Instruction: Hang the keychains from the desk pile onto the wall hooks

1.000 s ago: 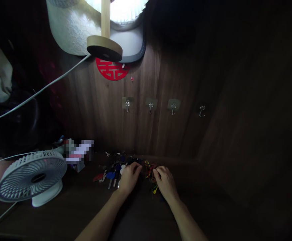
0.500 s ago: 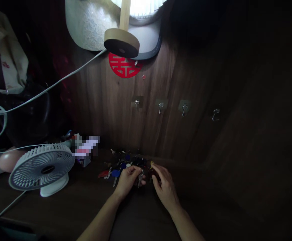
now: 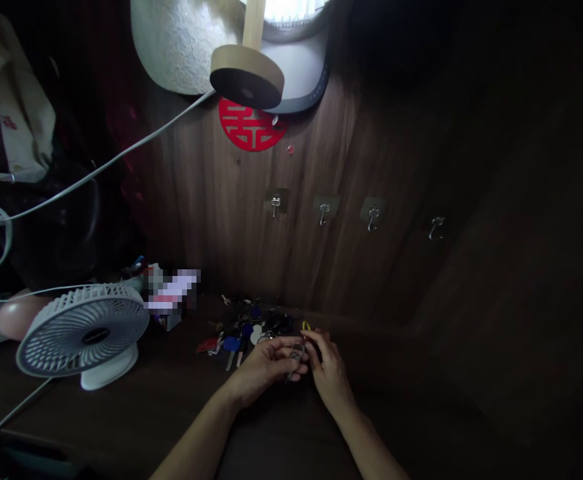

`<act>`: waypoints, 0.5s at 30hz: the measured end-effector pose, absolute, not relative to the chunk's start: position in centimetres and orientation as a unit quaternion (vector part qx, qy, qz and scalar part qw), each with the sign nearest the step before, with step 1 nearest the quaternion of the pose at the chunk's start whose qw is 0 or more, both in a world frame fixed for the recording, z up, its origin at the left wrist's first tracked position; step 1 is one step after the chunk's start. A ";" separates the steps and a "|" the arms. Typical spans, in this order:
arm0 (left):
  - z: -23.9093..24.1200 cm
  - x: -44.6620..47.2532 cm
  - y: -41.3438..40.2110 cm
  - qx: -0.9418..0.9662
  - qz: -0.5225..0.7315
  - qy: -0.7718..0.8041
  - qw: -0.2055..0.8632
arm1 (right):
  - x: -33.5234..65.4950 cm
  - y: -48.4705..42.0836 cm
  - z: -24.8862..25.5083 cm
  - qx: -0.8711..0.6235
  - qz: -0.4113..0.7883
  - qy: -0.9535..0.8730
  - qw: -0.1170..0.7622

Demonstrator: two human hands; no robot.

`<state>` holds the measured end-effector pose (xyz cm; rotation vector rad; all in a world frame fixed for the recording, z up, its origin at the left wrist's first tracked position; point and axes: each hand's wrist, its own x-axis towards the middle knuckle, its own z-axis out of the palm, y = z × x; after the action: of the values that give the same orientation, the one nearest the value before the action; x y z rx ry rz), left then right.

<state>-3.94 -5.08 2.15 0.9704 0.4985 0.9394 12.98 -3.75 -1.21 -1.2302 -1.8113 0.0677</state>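
My left hand (image 3: pixel 264 365) is closed around a metal key ring (image 3: pixel 297 349), with what looks like a key hanging below it between the fingers. Close against it, my right hand (image 3: pixel 329 367) has its thumb and fingertips drawn together at the ring's right side. Dim light blurs the exact contact there. Behind my hands lies a pile of keys and fobs, including a blue-headed key (image 3: pixel 232 344), a round white tag (image 3: pixel 256 333) and a red piece (image 3: pixel 207 345). Just beyond my right fingertips is a yellow loop (image 3: pixel 306 326).
On the left stands a white desk fan (image 3: pixel 89 333), with a small box (image 3: pixel 168 320) beside it. Metal hooks (image 3: pixel 324 211) are fixed to the wooden back panel. A lamp with a round wooden base (image 3: pixel 246 75) hangs above, its white cable (image 3: pixel 136 145) running left.
My left hand has moved right with the key ring and turned. My right fingertips have come away from the yellow loop to the ring, so the hands now meet.
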 end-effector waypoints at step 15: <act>2.4 -5.0 -3.9 0.293 0.634 0.185 0.691 | 14.1 -2.8 -2.5 -0.557 -0.042 -0.723 0.407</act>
<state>-4.98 -3.92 2.41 0.6550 0.4138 1.4178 14.12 -2.76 -2.53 -1.4056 -1.8225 -0.1047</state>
